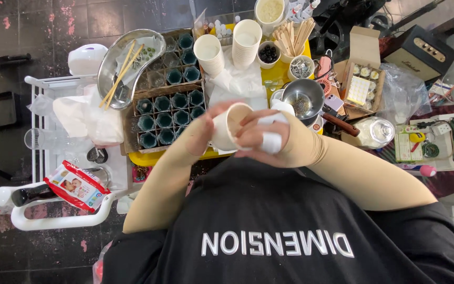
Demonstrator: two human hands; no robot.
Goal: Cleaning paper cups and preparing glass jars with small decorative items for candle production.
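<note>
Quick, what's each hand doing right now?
Left hand: closed around the side of the paper cup.
Right hand: closed on the same paper cup at its rim.

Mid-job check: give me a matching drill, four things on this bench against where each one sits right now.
Things:
1. paper cup
2. chopsticks
3. flat wooden sticks
4. small teal pots

Places:
A. in the compartments of the cardboard box
B. held between both hands
C. lying in the curved metal dish
D. standing bunched at the far edge of the bench

Pairs: 1-B, 2-C, 3-D, 4-A
</note>
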